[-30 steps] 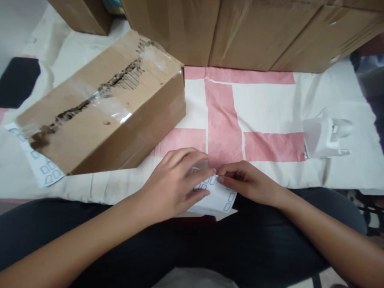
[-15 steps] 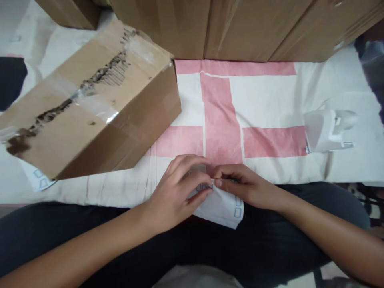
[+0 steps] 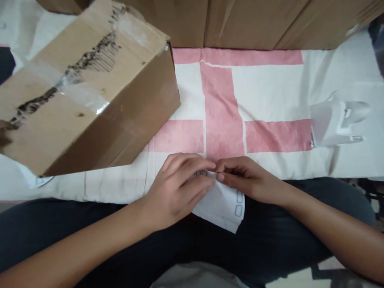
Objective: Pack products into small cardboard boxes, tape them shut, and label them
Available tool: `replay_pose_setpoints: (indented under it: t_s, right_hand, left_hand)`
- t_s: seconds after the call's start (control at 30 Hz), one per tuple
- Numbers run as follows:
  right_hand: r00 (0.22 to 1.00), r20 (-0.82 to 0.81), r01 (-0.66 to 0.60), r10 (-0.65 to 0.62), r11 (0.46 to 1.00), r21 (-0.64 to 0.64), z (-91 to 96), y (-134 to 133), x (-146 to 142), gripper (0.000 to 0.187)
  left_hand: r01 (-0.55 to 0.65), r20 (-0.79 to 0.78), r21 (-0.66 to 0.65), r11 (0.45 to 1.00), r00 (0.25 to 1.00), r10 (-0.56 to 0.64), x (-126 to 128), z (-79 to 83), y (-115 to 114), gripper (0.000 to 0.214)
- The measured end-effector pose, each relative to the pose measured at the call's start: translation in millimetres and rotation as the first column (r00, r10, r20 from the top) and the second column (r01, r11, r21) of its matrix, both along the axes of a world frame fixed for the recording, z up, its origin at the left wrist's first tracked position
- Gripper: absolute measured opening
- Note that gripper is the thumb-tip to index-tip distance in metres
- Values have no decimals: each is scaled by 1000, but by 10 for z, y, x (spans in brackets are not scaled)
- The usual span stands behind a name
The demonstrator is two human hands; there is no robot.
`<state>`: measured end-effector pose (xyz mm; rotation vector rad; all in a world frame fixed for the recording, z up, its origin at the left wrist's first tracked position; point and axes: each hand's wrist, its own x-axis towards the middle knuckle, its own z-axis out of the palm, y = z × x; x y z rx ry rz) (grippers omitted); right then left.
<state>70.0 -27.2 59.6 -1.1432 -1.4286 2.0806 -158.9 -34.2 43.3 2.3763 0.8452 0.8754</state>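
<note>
A white paper piece (image 3: 220,207) printed with blue rounded outlines hangs over my lap at the table's front edge. Its top edge is pinched between thumb and forefinger of my right hand (image 3: 244,178). My left hand (image 3: 180,188) curls over its left side, fingertips close to those of the right hand; part of the paper is hidden beneath it. Whether the paper is a folded sheet or a small bag, I cannot tell.
A taped cardboard box (image 3: 120,124) with a torn seam stands at the left, another printed paper (image 3: 37,178) partly under it. Large cardboard boxes (image 3: 255,24) line the back. A white plastic device (image 3: 328,122) lies at the right on the pink-and-white cloth (image 3: 220,100).
My left fingers have drawn closer together over the paper, and both hands have shifted very slightly. The whole view has tilted a little, moving the boxes upward in the picture.
</note>
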Motion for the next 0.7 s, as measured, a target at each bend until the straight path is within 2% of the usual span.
replay_pose_setpoints:
  t_s: [0.07, 0.17, 0.23, 0.3, 0.33, 0.37, 0.4, 0.43, 0.47, 0.5, 0.53, 0.57, 0.6, 0.63, 0.67, 0.7]
  right_hand:
    - [1000, 26, 1, -1, 1000, -15, 29, -4, 12, 31]
    - [996, 81, 27, -27, 1000, 3, 53, 25, 72, 27]
    - [983, 158, 76, -89, 993, 92, 36, 110, 175, 27]
    - [934, 255, 177, -251, 944, 280, -11, 251, 343, 25]
    - [881, 289, 240, -375, 880, 410, -40, 330, 443, 20]
    - [800, 301, 296, -519, 778, 554, -69, 404, 542, 15]
    - [703, 287, 312, -650, 645, 697, -91, 465, 629, 18]
    - [615, 254, 278, -746, 507, 816, -104, 504, 692, 29]
    - [558, 208, 210, -803, 379, 901, -104, 516, 720, 39]
    - [559, 177, 124, -810, 292, 948, -92, 497, 708, 44]
    - [616, 169, 49, -770, 252, 966, -72, 447, 653, 44]
    - [706, 176, 0, -687, 247, 969, -50, 372, 560, 42]
    - [807, 202, -36, -556, 294, 955, -33, 277, 440, 38]
    - [888, 218, -61, -406, 367, 928, -27, 173, 307, 39]
    - [929, 226, -78, -293, 442, 894, -35, 71, 175, 40]
    - [942, 231, -79, -242, 510, 857, -59, -18, 57, 34]
  left_hand:
    - [-2, -1, 66, 998, 1000, 2, -1, 39, 8, 11]
    - [1, 43, 79, 997, 999, -5, -13, 104, 16, 14]
    - [-1, 66, 37, 999, 998, -2, -27, 132, 17, 16]
    - [-25, 75, -34, 999, 997, 27, -40, 138, 13, 17]
    - [-50, 81, -71, 996, 995, 56, -46, 134, 9, 17]
    - [-79, 85, -111, 991, 992, 89, -52, 126, 4, 19]
    - [-111, 89, -153, 982, 988, 125, -56, 117, -2, 21]
    - [-142, 90, -202, 969, 982, 163, -60, 109, -10, 22]
    - [-165, 93, -258, 952, 976, 194, -64, 102, -18, 24]
    - [-175, 100, -315, 933, 971, 216, -66, 97, -26, 26]
    - [-172, 106, -371, 913, 968, 226, -66, 96, -33, 28]
    - [-161, 115, -419, 894, 967, 228, -65, 96, -39, 31]
    - [-142, 124, -454, 880, 967, 220, -62, 97, -42, 33]
    - [-117, 131, -475, 872, 971, 202, -58, 98, -42, 35]
    - [-96, 134, -480, 872, 974, 181, -52, 98, -40, 36]
    - [-84, 130, -478, 874, 978, 165, -45, 97, -35, 37]
